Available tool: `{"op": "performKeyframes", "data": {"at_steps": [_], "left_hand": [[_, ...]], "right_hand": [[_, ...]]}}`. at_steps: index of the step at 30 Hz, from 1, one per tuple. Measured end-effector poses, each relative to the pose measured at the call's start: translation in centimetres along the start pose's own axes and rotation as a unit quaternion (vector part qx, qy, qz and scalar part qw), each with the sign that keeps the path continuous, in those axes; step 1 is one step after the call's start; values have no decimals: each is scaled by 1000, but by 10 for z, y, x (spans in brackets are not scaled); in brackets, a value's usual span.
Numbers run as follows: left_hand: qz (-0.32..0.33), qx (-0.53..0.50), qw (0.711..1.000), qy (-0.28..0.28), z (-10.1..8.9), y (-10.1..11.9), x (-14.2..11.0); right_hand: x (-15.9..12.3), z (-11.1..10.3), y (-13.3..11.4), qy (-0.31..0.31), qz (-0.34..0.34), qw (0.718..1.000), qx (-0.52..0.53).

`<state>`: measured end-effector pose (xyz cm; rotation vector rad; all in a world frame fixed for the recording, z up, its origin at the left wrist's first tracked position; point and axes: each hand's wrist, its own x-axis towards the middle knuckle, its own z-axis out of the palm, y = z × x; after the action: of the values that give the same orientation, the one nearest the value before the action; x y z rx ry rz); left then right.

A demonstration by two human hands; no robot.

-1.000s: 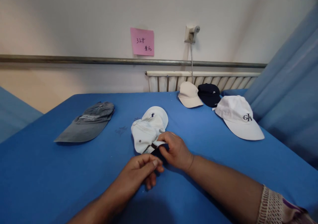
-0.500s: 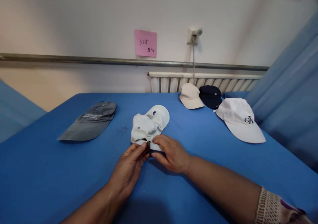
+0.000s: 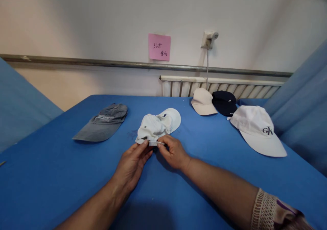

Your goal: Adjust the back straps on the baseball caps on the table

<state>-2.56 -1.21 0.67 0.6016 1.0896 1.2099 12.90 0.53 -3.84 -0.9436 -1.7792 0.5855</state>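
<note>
A pale white cap (image 3: 159,124) with a small dark logo lies on the blue table (image 3: 51,175), its back strap (image 3: 154,143) toward me. My left hand (image 3: 131,165) pinches the left end of that strap with its fingertips. My right hand (image 3: 172,151) pinches the strap's right end, fingers closed on it. Both hands meet at the cap's rear edge.
A grey cap (image 3: 103,122) lies at the left. At the back right sit a beige cap (image 3: 203,101), a dark navy cap (image 3: 224,102) and a white cap (image 3: 258,129) with dark letters. A radiator (image 3: 219,87), a rail, a pink note (image 3: 159,47) and blue curtains border the table.
My left hand has come up from the table to the cap's strap, and both hands now pinch it. The cap has been folded together and shifted slightly away from me.
</note>
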Motion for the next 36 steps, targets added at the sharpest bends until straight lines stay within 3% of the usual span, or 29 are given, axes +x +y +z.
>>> {"op": "performKeyframes", "data": {"at_steps": [9, 23, 30, 33, 36], "left_hand": [[24, 51, 998, 4, 0, -16, 2], [25, 19, 999, -10, 3, -12, -2], [-79, 131, 987, -55, -5, -6, -5], [-145, 25, 989, -30, -4, -3, -2], [-156, -67, 985, 11, -1, 1, 3]], "right_hand": [[-3, -1, 2, 4, 25, 999, 24], [-3, -5, 5, 6, 58, 993, 106], [1, -6, 25, 104, 177, 957, 203], [2, -10, 29, 110, 198, 948, 223], [0, -12, 25, 93, 175, 954, 223]]}}
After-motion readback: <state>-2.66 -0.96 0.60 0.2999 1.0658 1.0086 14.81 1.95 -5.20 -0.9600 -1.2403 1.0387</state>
